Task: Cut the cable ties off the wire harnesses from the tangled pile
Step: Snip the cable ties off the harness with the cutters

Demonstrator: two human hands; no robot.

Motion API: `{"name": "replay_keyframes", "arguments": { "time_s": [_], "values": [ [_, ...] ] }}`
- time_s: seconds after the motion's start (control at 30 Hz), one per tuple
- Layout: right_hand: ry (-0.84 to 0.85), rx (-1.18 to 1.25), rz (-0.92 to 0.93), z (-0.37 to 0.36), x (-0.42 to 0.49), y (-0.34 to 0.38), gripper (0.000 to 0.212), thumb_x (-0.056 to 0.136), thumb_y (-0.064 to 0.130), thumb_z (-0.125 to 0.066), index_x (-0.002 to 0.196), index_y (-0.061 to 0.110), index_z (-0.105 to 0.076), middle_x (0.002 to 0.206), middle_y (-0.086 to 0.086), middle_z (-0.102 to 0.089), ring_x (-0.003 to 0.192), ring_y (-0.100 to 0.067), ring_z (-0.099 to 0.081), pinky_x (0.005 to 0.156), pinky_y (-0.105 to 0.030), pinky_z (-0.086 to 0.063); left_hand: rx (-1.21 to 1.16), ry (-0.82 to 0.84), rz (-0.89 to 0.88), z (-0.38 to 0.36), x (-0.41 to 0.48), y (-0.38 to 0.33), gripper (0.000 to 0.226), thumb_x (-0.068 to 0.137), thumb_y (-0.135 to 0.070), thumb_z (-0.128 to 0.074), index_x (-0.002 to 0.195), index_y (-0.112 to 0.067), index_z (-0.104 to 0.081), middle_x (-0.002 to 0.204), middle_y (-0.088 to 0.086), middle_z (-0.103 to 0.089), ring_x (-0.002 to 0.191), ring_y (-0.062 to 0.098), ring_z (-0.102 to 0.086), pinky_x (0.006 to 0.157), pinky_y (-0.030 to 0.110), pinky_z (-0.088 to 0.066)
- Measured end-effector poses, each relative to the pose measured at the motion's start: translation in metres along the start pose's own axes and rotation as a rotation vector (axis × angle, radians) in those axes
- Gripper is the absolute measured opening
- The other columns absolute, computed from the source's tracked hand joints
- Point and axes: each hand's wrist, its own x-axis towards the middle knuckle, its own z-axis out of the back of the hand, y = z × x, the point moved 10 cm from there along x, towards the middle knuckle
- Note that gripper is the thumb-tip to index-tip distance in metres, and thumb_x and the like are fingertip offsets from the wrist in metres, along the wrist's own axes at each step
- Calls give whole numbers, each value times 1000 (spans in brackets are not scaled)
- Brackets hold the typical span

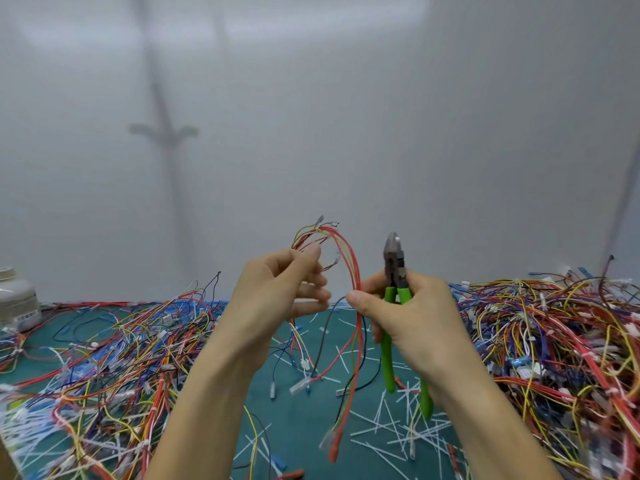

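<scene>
I hold one wire harness [348,258] of red, yellow and dark wires up in front of me, above the green mat [304,424]. My left hand [277,289] grips its upper strands between thumb and fingers. My right hand [408,313] holds green-handled cutters [394,271] upright, jaws pointing up and closed, while its thumb and forefinger pinch the red wires beside the cutters. The harness ends hang down with connectors near the mat. A white tie [293,329] shows on the strands below my left hand.
Tangled piles of coloured harnesses lie left [114,358] and right [554,341] on the mat. Several cut white cable ties [398,431] litter the mat between my arms. A grey-white jar [15,299] stands at the far left. A plain wall rises behind.
</scene>
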Motion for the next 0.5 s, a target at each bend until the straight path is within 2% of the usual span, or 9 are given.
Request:
{"name": "replay_keyframes", "arguments": {
  "time_s": [0.07, 0.17, 0.27, 0.33, 0.4, 0.5],
  "values": [
    [-21, 8, 6, 5, 1, 1, 15, 73, 26, -82, 72, 20, -69, 54, 5, -62, 48, -9, -57, 53, -30, -51, 119, 88, 20, -7, -3, -1, 49, 70, -58, -65, 76, -9, -67, 72, 6, -72, 67, 18, -72, 59, 24, -57],
    [-32, 14, 17, 6, 1, 2, 15, 76, 30, -79, 72, 19, -70, 52, 3, -60, 47, -10, -54, 53, -31, -50, 352, 283, 3, -26, -11, 2, 57, 61, -60, -70, 88, -10, -70, 84, 3, -76, 80, 13, -74, 68, 21, -58],
    [25, 113, -21, -2, -1, -1, 23, 89, 30, -67, 74, 14, -71, 53, 1, -58, 47, -11, -52, 51, -27, -46, 348, 301, 8, -34, -12, 9, 40, 69, -40, -79, 92, -9, -70, 87, 8, -76, 84, 14, -73, 75, 24, -59],
    [89, 163, -45, -11, -2, -1, 29, 94, 30, -60, 77, 12, -73, 55, -2, -58, 48, -12, -51, 53, -25, -45, 303, 273, -2, -34, -10, 8, 20, 79, -21, -78, 91, -8, -70, 88, 11, -76, 86, 17, -73, 75, 25, -59],
    [101, 157, -50, -15, -2, -2, 30, 95, 34, -57, 79, 15, -74, 54, -5, -58, 49, -12, -52, 57, -26, -47, 235, 246, -1, -30, -9, 8, 12, 81, -11, -75, 91, -4, -70, 86, 12, -76, 82, 19, -74, 74, 27, -60],
    [42, 129, -25, -10, -1, 0, 28, 93, 35, -58, 76, 17, -72, 61, -8, -66, 49, -14, -58, 62, -39, -53, 91, 207, 15, -22, -6, 7, 9, 82, 0, -71, 91, 2, -67, 85, 17, -75, 78, 22, -74, 73, 30, -61]
  ]
}}
